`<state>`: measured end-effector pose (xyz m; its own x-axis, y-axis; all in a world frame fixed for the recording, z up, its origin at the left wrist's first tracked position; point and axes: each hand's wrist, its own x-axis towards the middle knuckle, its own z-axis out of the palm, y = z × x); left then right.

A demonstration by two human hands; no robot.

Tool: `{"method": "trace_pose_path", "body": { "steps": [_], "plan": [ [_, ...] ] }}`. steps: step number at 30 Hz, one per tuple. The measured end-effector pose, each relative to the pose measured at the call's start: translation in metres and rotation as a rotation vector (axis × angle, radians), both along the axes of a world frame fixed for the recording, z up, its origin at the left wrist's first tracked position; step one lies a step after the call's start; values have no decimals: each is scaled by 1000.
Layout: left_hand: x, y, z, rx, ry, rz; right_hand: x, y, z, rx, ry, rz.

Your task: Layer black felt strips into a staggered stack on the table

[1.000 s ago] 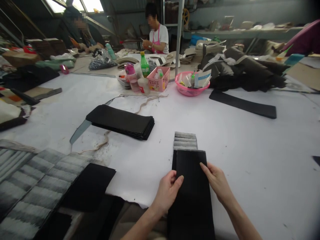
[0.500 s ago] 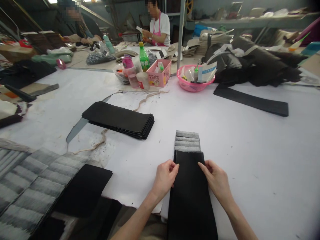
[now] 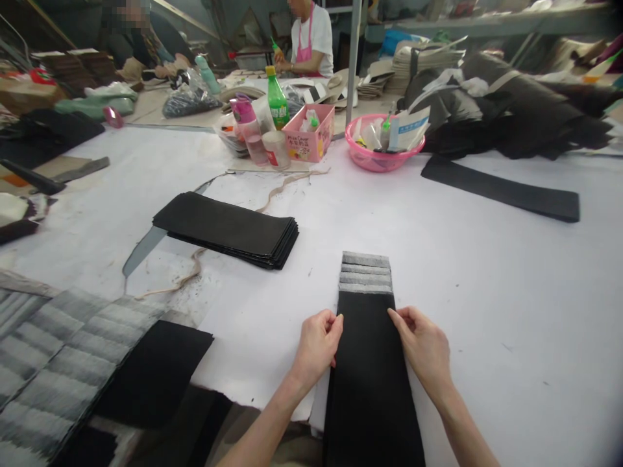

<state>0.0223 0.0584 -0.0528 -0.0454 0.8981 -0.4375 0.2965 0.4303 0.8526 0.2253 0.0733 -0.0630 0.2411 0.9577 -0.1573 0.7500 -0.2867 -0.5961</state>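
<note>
A long black strip lies lengthwise in front of me, its near end running out of the picture. Past its far edge show several grey-white banded ends of layered strips beneath it. My left hand pinches the strip's left edge near the far end. Opposite it, my right hand has thumb and fingers closed on the right edge. Further off to the left lies a neat stack of black strips. The undersides of my fingers are hidden.
A pink basket and a pink box stand at the back beside a green bottle. Another black strip lies back right. Grey-banded pieces cover the left corner. Two people sit beyond a metal pole.
The top strip's far edge now lines up more evenly with the layers below, and its left corner no longer shows a gap. Both hands stay at its edges. The view shifts slightly.
</note>
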Motion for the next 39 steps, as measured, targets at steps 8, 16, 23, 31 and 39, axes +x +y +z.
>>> {"method": "trace_pose_path", "body": {
  "steps": [8, 16, 23, 31, 39],
  "plan": [
    [1, 1, 1, 5, 10, 5, -1, 1, 0, -15, -10, -27],
    [2, 4, -3, -22, 69, -2, -2, 4, 1, -42, -22, -37],
    [3, 5, -3, -70, 53, -5, -2, 5, 3, -69, -8, -36],
    [3, 6, 0, -90, 62, -24, -2, 6, 5, -53, 0, -38],
    [3, 8, -1, -100, 51, -26, 0, 10, 4, -92, -27, -31]
  ]
}}
